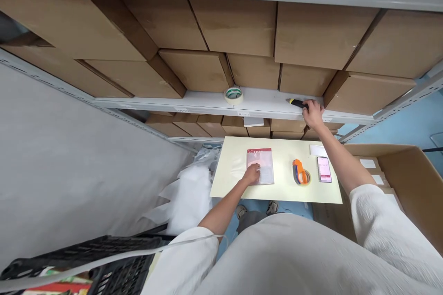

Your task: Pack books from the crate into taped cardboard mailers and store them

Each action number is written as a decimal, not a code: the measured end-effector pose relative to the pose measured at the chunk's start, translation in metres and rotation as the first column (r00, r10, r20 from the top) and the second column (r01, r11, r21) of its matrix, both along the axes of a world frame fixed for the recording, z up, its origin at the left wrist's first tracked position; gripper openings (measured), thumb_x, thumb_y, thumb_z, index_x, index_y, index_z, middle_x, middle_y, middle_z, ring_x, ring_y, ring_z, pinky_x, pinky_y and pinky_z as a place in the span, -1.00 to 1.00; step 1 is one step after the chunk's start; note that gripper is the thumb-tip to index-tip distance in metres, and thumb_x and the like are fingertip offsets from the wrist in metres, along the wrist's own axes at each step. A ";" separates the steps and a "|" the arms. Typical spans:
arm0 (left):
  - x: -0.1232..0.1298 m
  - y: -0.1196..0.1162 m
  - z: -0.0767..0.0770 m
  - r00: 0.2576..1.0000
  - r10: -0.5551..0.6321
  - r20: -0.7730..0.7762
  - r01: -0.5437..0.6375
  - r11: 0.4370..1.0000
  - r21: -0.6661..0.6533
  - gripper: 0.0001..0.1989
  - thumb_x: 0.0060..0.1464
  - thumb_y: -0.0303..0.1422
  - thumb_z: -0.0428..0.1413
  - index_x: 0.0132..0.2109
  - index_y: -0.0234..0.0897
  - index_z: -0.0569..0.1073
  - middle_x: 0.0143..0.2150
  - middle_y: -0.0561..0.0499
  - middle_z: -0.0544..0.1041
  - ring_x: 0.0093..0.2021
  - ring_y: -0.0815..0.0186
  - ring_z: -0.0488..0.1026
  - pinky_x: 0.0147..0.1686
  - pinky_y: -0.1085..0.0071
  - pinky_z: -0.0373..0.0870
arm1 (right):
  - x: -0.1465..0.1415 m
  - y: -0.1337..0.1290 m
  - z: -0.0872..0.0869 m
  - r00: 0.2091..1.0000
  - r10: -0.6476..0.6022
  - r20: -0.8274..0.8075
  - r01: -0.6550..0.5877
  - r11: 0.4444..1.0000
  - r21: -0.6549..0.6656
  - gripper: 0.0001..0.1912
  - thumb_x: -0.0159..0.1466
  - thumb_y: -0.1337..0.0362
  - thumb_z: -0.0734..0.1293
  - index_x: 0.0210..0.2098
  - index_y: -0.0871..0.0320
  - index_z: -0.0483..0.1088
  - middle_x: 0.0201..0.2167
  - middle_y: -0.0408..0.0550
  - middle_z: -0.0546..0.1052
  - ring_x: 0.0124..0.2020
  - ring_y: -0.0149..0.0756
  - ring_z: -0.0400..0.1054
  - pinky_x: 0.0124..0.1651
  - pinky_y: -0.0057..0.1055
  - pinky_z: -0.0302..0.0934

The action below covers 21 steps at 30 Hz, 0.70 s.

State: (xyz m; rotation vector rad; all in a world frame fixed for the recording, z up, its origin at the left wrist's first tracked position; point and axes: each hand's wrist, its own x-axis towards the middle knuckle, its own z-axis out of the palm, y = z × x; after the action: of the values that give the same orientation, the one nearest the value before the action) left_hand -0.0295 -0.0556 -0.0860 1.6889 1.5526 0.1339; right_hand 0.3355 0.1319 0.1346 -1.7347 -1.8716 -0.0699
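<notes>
My right hand is at the shelf's front edge, fingers closed around the rear end of a black and yellow utility knife, whose tip points left. On the pale yellow board lies a flat packet in clear plastic with a red strip along its top. My left hand presses on the packet's left side with its fingers curled together. An orange tape dispenser rests right of the packet. Farther right is a phone with a lit pink screen.
Cardboard boxes fill the shelf ahead, where a tape roll also sits. A large open carton stands at right. White plastic wrapping and a black crate are at left. A pale cable crosses the lower left.
</notes>
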 end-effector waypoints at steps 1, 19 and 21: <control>-0.001 0.000 -0.001 1.000 0.003 -0.001 -0.003 1.000 -0.010 -0.52 0.16 -0.51 0.13 0.23 -0.29 0.55 0.33 -0.24 0.54 0.34 0.09 0.51 0.39 0.21 0.36 | -0.002 -0.004 0.002 1.000 0.003 0.015 -0.003 1.000 0.029 -0.62 0.41 0.27 0.18 0.16 0.05 0.41 0.23 0.20 0.43 0.28 0.12 0.22 0.36 0.24 0.04; -0.031 -0.022 -0.029 0.999 0.023 0.028 -0.023 1.000 0.015 -0.56 0.16 -0.50 0.10 0.17 -0.26 0.55 0.30 -0.23 0.52 0.34 0.04 0.42 0.38 0.14 0.29 | -0.160 -0.197 -0.234 0.745 -0.506 -0.434 -0.138 0.521 -0.843 -0.39 0.22 0.26 0.35 0.27 0.10 0.40 0.11 0.08 0.60 0.06 -0.13 0.55 0.13 -0.26 0.42; -0.033 -0.024 -0.030 0.999 0.022 0.033 -0.022 1.000 -0.008 -0.55 0.16 -0.49 0.11 0.19 -0.26 0.53 0.30 -0.24 0.52 0.34 0.03 0.43 0.37 0.14 0.30 | -0.163 -0.198 -0.239 0.698 -0.577 -0.424 -0.117 0.493 -0.862 -0.35 0.21 0.23 0.36 0.30 0.10 0.36 0.11 0.07 0.60 0.01 -0.14 0.56 0.05 -0.30 0.43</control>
State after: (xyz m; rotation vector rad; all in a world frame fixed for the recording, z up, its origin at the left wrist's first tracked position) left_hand -0.0622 -0.0799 -0.1159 1.6561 1.5454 0.1667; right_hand 0.1721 -0.0658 -0.1042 -2.1754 -1.0387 1.4517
